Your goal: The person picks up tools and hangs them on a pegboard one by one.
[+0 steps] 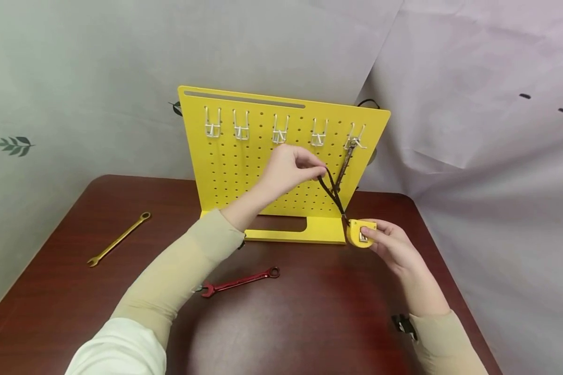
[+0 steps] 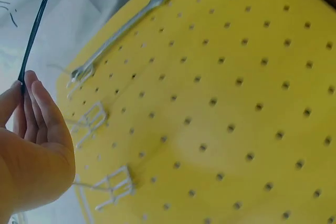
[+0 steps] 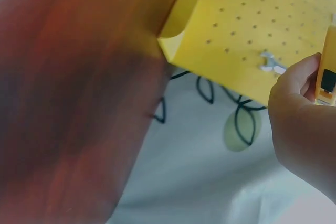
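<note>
Between thumb and fingers, my left hand (image 1: 293, 164) pinches the top of a black cord loop (image 1: 334, 194) in front of the pegboard. That cord runs down to a yellow tape measure (image 1: 356, 233), which my right hand (image 1: 394, 245) grips with the thumb across its face. In the left wrist view the cord rises taut from the fingertips. Behind the cord, a silver wrench (image 1: 344, 166) hangs from the rightmost white hook (image 1: 355, 138) of the yellow pegboard (image 1: 225, 177). In the right wrist view only part of the tape measure (image 3: 328, 69) shows at the edge.
Several white hooks (image 1: 280, 129) line the board's upper part. A gold wrench (image 1: 119, 239) lies on the dark red table (image 1: 281, 333) at the left, and a red wrench (image 1: 239, 282) lies in front of the board. Pale curtain (image 1: 474, 182) hangs behind and at the right.
</note>
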`<state>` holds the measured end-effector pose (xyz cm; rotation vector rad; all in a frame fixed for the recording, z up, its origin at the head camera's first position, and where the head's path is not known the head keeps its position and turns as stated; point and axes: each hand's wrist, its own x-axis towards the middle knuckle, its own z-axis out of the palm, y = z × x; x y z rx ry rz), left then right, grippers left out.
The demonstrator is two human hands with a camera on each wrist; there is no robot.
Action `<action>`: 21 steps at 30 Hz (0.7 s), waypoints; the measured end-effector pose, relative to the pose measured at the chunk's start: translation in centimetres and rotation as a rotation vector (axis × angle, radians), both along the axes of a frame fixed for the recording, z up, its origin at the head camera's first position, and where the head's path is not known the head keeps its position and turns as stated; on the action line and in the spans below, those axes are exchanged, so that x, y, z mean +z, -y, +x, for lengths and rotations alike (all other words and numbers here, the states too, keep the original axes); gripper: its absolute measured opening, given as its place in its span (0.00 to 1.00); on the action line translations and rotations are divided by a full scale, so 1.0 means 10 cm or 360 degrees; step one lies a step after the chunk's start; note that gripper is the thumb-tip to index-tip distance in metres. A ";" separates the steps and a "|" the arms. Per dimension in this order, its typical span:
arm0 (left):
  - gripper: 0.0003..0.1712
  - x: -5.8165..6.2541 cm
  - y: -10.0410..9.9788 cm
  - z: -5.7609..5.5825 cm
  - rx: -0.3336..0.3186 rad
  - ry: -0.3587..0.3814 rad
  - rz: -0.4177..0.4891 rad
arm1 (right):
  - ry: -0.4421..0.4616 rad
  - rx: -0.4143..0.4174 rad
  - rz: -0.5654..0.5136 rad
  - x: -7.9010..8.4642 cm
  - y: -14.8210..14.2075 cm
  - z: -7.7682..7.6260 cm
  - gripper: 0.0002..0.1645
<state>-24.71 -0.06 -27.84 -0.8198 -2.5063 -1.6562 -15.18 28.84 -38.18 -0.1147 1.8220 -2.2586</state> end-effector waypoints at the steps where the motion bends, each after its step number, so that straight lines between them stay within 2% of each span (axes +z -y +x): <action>1: 0.06 0.05 0.01 -0.01 0.0026 -0.0032 -0.0015 | -0.0001 0.0000 -0.0010 0.03 0.04 -0.02 0.20; 5: 0.06 0.23 0.05 -0.03 0.0123 -0.0199 -0.0082 | -0.0027 -0.0007 -0.0027 0.14 0.15 -0.12 0.20; 8: 0.07 0.35 0.05 -0.05 0.0172 -0.0281 -0.0111 | -0.0052 -0.0026 -0.0023 0.21 0.22 -0.19 0.21; 14: 0.08 0.48 0.03 -0.13 0.0223 -0.0313 -0.0197 | -0.0018 -0.0071 -0.0055 0.28 0.31 -0.31 0.22; 21: 0.08 0.57 0.04 -0.26 0.0251 -0.0340 -0.0361 | 0.0033 -0.0123 -0.0124 0.25 0.42 -0.45 0.24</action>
